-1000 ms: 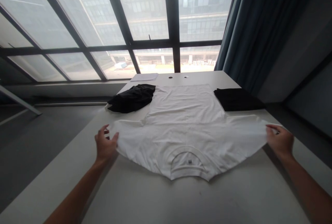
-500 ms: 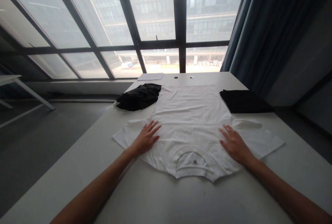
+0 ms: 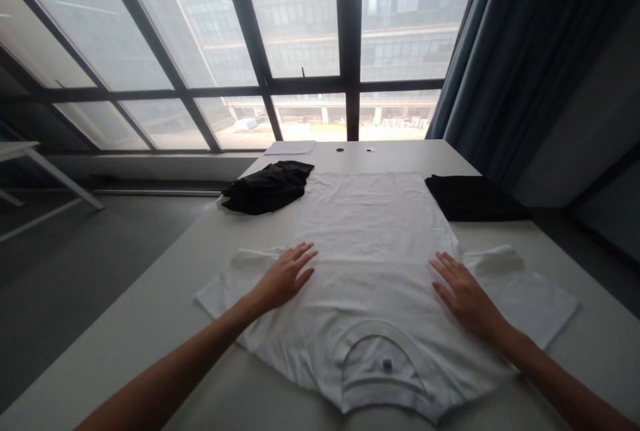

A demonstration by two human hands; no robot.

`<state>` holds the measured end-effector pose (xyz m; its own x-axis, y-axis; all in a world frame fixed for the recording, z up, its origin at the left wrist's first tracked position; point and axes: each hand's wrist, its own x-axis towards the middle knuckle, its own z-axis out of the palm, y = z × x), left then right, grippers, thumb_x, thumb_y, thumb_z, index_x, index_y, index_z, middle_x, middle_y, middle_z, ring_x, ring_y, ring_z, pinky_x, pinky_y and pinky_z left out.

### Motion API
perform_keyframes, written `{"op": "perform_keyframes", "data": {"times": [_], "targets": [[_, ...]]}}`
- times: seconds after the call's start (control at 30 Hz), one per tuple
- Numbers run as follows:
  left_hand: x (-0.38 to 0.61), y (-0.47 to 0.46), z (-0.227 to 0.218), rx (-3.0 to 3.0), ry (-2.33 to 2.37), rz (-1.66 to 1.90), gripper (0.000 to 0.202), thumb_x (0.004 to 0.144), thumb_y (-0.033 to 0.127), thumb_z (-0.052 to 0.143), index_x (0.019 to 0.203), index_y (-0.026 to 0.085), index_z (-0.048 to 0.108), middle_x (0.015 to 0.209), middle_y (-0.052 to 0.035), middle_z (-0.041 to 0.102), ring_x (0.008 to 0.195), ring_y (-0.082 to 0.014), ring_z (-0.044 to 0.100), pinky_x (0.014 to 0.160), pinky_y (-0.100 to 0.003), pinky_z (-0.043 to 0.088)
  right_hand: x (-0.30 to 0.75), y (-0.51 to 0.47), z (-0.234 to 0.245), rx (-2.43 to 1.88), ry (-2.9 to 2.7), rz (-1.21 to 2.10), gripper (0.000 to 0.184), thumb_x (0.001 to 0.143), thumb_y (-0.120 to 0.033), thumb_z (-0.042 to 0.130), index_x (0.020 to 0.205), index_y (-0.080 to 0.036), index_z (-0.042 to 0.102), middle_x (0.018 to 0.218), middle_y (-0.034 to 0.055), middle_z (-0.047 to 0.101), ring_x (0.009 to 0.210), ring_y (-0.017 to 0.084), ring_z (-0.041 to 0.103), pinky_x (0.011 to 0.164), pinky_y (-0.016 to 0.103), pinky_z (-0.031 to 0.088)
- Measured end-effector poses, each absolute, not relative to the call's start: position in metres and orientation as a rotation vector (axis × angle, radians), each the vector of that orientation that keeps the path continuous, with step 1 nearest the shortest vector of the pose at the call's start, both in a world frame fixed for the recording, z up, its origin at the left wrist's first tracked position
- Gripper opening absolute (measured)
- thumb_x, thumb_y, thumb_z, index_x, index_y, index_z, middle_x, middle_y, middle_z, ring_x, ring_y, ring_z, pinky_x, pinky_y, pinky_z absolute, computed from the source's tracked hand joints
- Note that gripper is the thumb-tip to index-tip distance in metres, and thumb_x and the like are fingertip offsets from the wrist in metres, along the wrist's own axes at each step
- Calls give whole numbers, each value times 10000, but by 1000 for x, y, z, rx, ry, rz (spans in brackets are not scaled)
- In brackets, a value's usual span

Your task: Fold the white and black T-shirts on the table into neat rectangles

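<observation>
Across one white surface (image 3: 143, 314) lies one white T-shirt (image 3: 370, 218), its two sleeves (image 3: 543, 301) spread sideways. Left hand (image 3: 287, 276) and right hand (image 3: 465, 294) rest on it, each grip spread flat with fingers extended, clasping nothing. Farther off lie one crumpled black cloth (image 3: 270, 186) at left and one folded black cloth (image 3: 477, 198) at right.

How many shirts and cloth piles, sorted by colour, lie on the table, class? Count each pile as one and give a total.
White: 1 (shirt)
Black: 2 (crumpled pile, folded pile)
Total: 3
</observation>
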<state>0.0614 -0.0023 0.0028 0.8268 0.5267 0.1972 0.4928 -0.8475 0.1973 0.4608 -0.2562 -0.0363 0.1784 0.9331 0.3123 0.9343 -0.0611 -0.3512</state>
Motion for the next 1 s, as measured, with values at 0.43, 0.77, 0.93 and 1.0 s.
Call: {"op": "perform_keyframes", "data": {"times": [0.43,0.77,0.93,1.0], "targets": [[121,142,-26,2704,1368,295,578,1025,407,359,1510,102,434,1578,-206,380,1476,-335,329,1174,-514,298,519,-135,-23,-1154,-345,932,90,903,-214,559,925,-193,643,980,104,728,964,214,736,932,409,599],[128,241,10,2632,1577,237,533,1025,537,324,1495,338,477,1657,-50,266,1537,-380,84,1153,-711,102,517,-141,-31,-1120,-359,895,88,829,-176,624,848,-198,708,953,66,757,934,201,740,878,343,620],[115,275,7,2477,1721,178,534,1024,532,346,1484,306,492,1638,-100,303,1517,-422,144,1116,-726,190,518,-144,-34,-1144,-414,890,79,829,-229,657,858,-205,726,1023,72,752,985,211,731,898,344,611],[109,283,10,2442,1764,205,521,1032,495,371,1467,245,509,1622,-135,326,1506,-431,158,1115,-730,172,518,-145,-34,-1151,-418,889,82,828,-237,663,865,-207,730,1036,73,750,1000,211,727,897,336,610]]}}
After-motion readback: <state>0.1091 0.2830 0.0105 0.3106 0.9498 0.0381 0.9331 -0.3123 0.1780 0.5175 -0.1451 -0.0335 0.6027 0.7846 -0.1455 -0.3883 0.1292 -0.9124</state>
